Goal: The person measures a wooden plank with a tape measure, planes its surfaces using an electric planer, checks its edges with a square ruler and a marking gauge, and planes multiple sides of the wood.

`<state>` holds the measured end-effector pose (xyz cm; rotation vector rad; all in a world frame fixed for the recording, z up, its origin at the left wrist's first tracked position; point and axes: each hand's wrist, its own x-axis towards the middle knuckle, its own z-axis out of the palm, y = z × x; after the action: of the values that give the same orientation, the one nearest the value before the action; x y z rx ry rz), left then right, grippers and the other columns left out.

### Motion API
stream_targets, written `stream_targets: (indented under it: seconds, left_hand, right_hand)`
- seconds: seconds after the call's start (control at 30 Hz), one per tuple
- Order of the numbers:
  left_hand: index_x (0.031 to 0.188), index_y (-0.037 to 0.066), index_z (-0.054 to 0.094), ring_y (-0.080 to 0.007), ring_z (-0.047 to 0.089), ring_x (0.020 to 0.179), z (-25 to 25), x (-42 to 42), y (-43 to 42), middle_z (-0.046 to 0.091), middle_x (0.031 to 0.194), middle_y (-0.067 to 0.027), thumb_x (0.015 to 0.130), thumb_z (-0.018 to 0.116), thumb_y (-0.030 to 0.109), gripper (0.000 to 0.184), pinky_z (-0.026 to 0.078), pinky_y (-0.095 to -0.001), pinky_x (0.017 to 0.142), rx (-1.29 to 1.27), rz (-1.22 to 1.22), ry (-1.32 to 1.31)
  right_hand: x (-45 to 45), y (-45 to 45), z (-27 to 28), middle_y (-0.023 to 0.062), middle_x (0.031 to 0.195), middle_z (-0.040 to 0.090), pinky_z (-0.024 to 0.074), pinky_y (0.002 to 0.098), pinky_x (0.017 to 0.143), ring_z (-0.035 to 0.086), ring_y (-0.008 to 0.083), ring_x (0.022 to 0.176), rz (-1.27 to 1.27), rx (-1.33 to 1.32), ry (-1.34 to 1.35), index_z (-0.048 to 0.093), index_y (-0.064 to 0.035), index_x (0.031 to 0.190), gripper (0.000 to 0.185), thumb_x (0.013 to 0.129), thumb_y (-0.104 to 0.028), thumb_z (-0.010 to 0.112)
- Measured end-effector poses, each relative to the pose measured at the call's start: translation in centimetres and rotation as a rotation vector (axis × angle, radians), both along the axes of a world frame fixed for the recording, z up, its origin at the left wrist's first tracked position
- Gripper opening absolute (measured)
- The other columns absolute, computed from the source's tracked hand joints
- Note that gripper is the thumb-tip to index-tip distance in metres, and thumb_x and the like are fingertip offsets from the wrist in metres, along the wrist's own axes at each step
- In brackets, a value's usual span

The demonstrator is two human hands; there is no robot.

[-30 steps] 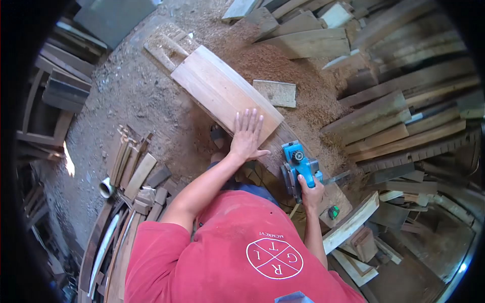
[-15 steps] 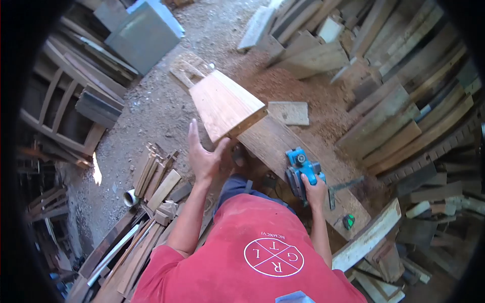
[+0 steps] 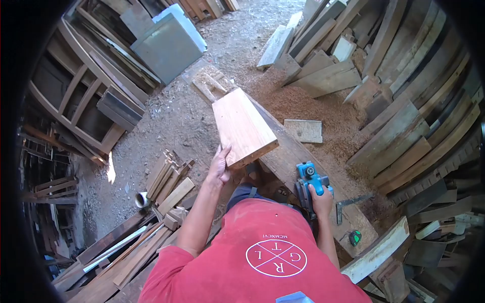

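A pale, tapered wooden panel [image 3: 246, 130] lies across the workbench plank [image 3: 283, 151], its thick near edge jutting toward me. My left hand [image 3: 220, 165] is closed on the panel's near left corner, thumb on top and the other fingers hidden at the side or underneath. On the right, my right hand [image 3: 321, 201] grips the handle of a blue electric planer [image 3: 309, 183], which rests on the plank. Close by that hand lies a dark metal square [image 3: 346, 204]. Lower on the plank is a green and black tape measure [image 3: 355, 237].
A small flat board [image 3: 303, 131] lies beyond the plank, by heaped sawdust [image 3: 323, 108]. Stacked timber [image 3: 419, 131] leans at right. Wood offcuts [image 3: 169, 179] and a pipe end [image 3: 142, 199] lie at left. A grey box-like block [image 3: 166, 48] stands at the far left.
My left hand, spread beside the panel before, has closed on its near left corner. The planer stays in my right hand. The whole view has shifted slightly.
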<state>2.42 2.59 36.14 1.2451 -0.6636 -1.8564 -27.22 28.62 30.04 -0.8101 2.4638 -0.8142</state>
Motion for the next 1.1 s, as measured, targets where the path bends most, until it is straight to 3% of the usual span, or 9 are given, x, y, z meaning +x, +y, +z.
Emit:
stream_targets:
  seconds: [0.03,0.1,0.13,0.27,0.4,0.67,0.97,1.0,1.1]
  left_hand:
    - [0.160,0.007,0.044,-0.0268,0.069,0.127,-0.5,0.5,0.9,0.066,0.146,-0.0161,0.107,0.068,0.039,0.066,0.060,-0.0495,0.105,0.009,0.004,-0.002]
    - [0.160,0.010,0.044,-0.0274,0.069,0.125,-1.0,2.0,2.0,0.065,0.143,-0.0146,0.110,0.063,0.037,0.061,0.060,-0.0467,0.102,0.189,-0.015,0.302]
    - [0.155,0.006,0.049,-0.0281,0.073,0.119,-1.1,2.8,2.7,0.070,0.135,-0.0167,0.110,0.062,0.039,0.057,0.062,-0.0455,0.099,0.223,-0.038,0.359]
    - [0.145,0.001,0.059,-0.0308,0.076,0.113,-0.3,1.8,4.1,0.074,0.129,-0.0197,0.112,0.059,0.041,0.052,0.065,-0.0437,0.093,0.268,0.075,0.586]
    - [0.143,0.001,0.060,-0.0314,0.076,0.112,-0.9,1.9,4.2,0.073,0.130,-0.0211,0.112,0.059,0.041,0.051,0.066,-0.0431,0.092,0.217,0.032,0.669]
    - [0.137,0.000,0.063,-0.0294,0.081,0.085,0.3,1.1,4.4,0.078,0.113,-0.0188,0.112,0.057,0.043,0.050,0.070,-0.0374,0.067,0.275,0.136,0.619]
    - [0.132,0.003,0.067,-0.0276,0.080,0.094,2.2,0.9,2.1,0.077,0.117,-0.0163,0.111,0.062,0.040,0.042,0.071,-0.0362,0.078,0.261,0.252,0.703]
    - [0.144,-0.003,0.058,-0.0296,0.075,0.118,2.0,1.2,1.5,0.070,0.136,-0.0224,0.114,0.056,0.031,0.046,0.070,-0.0364,0.091,0.208,0.219,0.820]
    - [0.143,-0.004,0.058,-0.0309,0.074,0.120,3.8,-0.2,0.2,0.069,0.136,-0.0237,0.113,0.058,0.026,0.043,0.070,-0.0374,0.094,0.168,0.282,0.823]
  right_hand:
    - [0.1,0.0,0.3,0.0260,0.084,0.073,0.0524,0.0529,0.074,0.071,0.0442,0.079,-0.006,0.012,-0.010,0.073,0.0007,0.086,0.057,0.092,-0.056,0.077]
    - [0.2,-0.4,0.6,0.0263,0.084,0.073,0.0526,0.0529,0.075,0.071,0.0445,0.080,0.004,0.018,-0.026,0.073,0.0007,0.087,0.057,0.092,-0.056,0.078]
    - [0.1,-0.4,0.5,0.0268,0.084,0.073,0.0527,0.0533,0.075,0.071,0.0449,0.080,-0.004,0.018,-0.024,0.073,0.0010,0.087,0.057,0.092,-0.056,0.078]
    - [0.2,-0.4,0.8,0.0275,0.086,0.073,0.0527,0.0536,0.076,0.071,0.0455,0.082,0.002,0.030,-0.001,0.073,0.0019,0.089,0.058,0.092,-0.055,0.078]
    - [0.0,-0.3,0.2,0.0303,0.087,0.073,0.0546,0.0559,0.077,0.073,0.0497,0.086,0.012,-0.019,0.049,0.076,0.0037,0.096,0.063,0.090,-0.059,0.078]
    - [-0.1,-0.1,0.0,0.0277,0.089,0.073,0.0531,0.0535,0.078,0.072,0.0454,0.085,0.010,0.033,0.001,0.074,0.0013,0.091,0.056,0.093,-0.055,0.077]
    - [-0.2,-0.2,0.1,0.0289,0.083,0.072,0.0533,0.0553,0.074,0.072,0.0474,0.081,0.021,0.022,-0.008,0.073,0.0022,0.088,0.058,0.092,-0.055,0.078]
    - [-0.2,-0.2,0.2,0.0289,0.083,0.072,0.0533,0.0553,0.074,0.072,0.0474,0.081,0.031,0.018,-0.003,0.073,0.0022,0.088,0.058,0.092,-0.055,0.078]
    - [-0.2,-0.3,0.1,0.0282,0.082,0.072,0.0529,0.0546,0.074,0.071,0.0465,0.079,0.031,-0.009,-0.019,0.073,0.0018,0.088,0.057,0.092,-0.054,0.078]
